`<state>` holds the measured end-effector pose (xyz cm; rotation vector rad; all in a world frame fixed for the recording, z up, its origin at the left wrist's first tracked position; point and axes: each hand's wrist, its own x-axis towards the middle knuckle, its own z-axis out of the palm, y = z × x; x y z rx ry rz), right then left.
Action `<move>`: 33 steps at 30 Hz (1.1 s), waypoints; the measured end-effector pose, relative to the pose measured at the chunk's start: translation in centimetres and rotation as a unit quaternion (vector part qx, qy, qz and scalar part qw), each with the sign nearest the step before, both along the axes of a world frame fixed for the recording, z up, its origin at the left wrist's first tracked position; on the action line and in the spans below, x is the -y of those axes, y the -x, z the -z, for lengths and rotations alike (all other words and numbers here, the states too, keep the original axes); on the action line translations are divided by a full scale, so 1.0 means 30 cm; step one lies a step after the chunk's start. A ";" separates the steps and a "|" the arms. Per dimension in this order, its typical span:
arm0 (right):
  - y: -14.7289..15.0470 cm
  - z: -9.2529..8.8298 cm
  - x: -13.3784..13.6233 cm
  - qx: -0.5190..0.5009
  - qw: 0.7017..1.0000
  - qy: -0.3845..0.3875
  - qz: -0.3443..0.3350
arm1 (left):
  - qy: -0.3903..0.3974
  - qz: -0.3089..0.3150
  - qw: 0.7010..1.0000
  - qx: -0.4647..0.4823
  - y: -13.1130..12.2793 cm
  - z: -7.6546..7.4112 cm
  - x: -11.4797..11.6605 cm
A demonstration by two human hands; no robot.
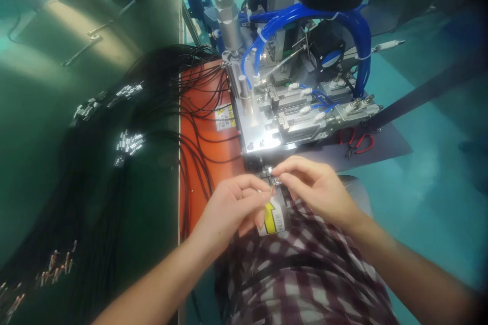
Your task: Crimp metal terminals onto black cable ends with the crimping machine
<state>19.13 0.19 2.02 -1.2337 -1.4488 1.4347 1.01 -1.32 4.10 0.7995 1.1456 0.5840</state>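
Note:
My left hand [236, 203] is closed in a pinch on a thin wire [272, 189], whose orange-coloured end shows at the fingertips. Just right of it, my right hand [318, 185] pinches a small shiny metal connector [277, 181], partly covered by the thumb and forefinger. The two sets of fingertips almost meet, in front of the machine's [263, 137] near edge. Below them is a white label with a yellow arrow [270, 219]. Whether wire and connector touch cannot be made out.
Black cables [160, 68] with shiny metal ends lie on the green surface at left and cross the orange plate [211, 155]. Blue air hoses [301, 12] arch over the machine. Red-handled pliers [356, 144] lie at its right. Bare copper cable ends [57, 266] are at lower left.

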 end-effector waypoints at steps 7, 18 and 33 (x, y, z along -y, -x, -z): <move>0.030 -0.003 0.034 0.012 0.999 -0.020 0.048 | -0.049 -0.015 0.997 -0.059 -0.020 0.002 0.004; 0.031 0.018 0.042 -0.002 0.997 0.020 0.075 | -0.101 -0.051 0.989 -0.096 -0.048 0.015 0.002; 0.005 0.067 0.079 0.192 0.893 -0.403 0.046 | -0.065 -0.033 0.993 -0.091 -0.039 0.001 -0.001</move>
